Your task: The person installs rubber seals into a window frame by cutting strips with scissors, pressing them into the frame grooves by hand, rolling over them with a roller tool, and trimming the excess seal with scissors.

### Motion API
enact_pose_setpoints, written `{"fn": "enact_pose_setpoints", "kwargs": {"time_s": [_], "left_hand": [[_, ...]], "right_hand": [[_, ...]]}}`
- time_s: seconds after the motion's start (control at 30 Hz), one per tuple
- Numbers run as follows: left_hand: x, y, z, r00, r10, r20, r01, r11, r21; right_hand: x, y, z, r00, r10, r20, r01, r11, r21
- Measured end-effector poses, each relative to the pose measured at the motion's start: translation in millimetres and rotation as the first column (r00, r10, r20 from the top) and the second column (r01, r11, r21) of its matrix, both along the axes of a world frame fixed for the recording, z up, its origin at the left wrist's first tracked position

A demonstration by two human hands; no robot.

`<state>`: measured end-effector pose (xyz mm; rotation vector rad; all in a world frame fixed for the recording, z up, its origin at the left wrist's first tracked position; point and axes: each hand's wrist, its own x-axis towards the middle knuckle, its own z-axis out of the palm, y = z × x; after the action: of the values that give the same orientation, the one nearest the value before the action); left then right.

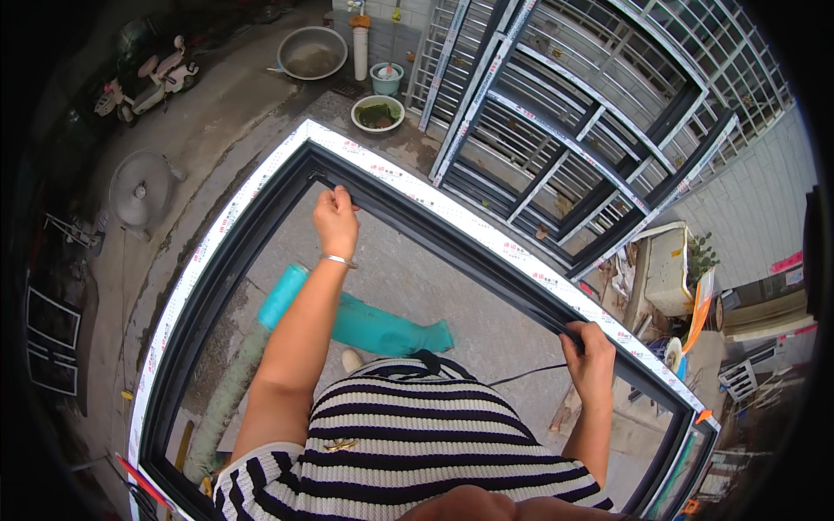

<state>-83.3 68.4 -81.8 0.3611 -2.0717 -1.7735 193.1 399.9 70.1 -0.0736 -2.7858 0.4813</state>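
Frame [452, 211], dark, edged in white film

Spread before the striped shirt [417, 425]. At the frame's far left corner, left hand [336, 224], fingers bunched together; impossible to tell whether pinching anything. Farther right along the frame's far side, right hand [594, 356], fingers and thumb bent at the inner edge; hold on the thin black cord [530, 372] beside it likewise impossible to tell. Through the frame's opening, turquoise wrapping [382, 327]. Beyond the frame, barred panels [532, 115] and white bowl [377, 129]; left of the frame, fan [142, 189].
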Motion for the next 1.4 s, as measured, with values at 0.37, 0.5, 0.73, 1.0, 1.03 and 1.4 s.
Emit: {"fn": "enact_pose_setpoints", "kwargs": {"time_s": [0.37, 0.5, 0.73, 1.0, 1.03, 1.4], "left_hand": [[134.2, 108.1, 36.3, 0.655, -0.74, 0.151, 0.55, 0.604, 0.577], [137.6, 125.9, 23.4, 0.658, -0.741, 0.137, 0.537, 0.589, 0.604], [138.7, 136.5, 16.6, 0.726, -0.682, 0.092, 0.535, 0.643, 0.548], [136.7, 136.9, 3.2, 0.812, -0.582, 0.027, 0.502, 0.722, 0.476], [132.1, 135.0, -0.4, 0.805, -0.594, 0.017, 0.515, 0.711, 0.478], [288.7, 294.4, 17.3, 0.123, -0.986, 0.114, 0.862, 0.163, 0.48]], "right_hand": [[28.8, 35.6, -23.2, 0.991, -0.013, -0.134, 0.011, 1.0, -0.013], [34.4, 31.6, -30.6, 0.986, -0.066, -0.153, 0.073, 0.996, 0.042], [73.6, 57.9, -43.6, 0.946, -0.303, 0.111, 0.308, 0.744, -0.592], [209.8, 193.4, -25.1, 0.855, -0.313, 0.413, 0.513, 0.624, -0.589], [233.6, 216.5, -23.6, 0.848, -0.38, 0.369, 0.529, 0.592, -0.607], [252.0, 269.6, -43.8, 0.896, -0.442, 0.047, 0.39, 0.731, -0.56]]}}
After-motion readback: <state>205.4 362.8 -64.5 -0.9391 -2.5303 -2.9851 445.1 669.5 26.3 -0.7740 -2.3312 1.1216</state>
